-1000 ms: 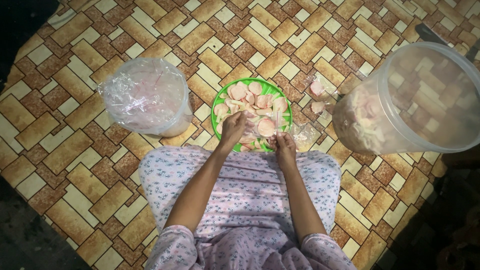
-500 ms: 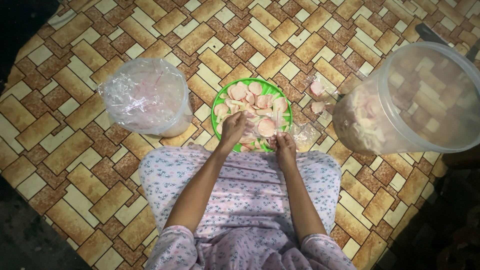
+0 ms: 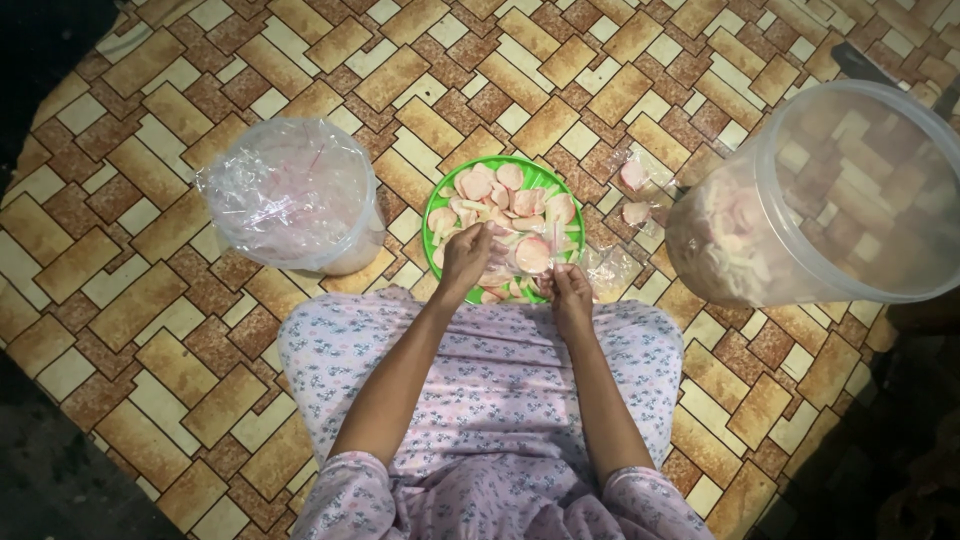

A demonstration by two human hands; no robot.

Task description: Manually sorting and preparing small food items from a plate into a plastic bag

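The floor is tiled in a woven pattern of brown, tan and cream. Light falls brightest at the centre. The corners lie in darkness.

The green plate looked like smooth, slightly glossy plastic, and the pink crackers on it looked matt and dry. The big tub was cloudy clear plastic, the bag-lined bucket carried thin crinkled film, and the floor had a patterned, faintly shiny sheet finish.
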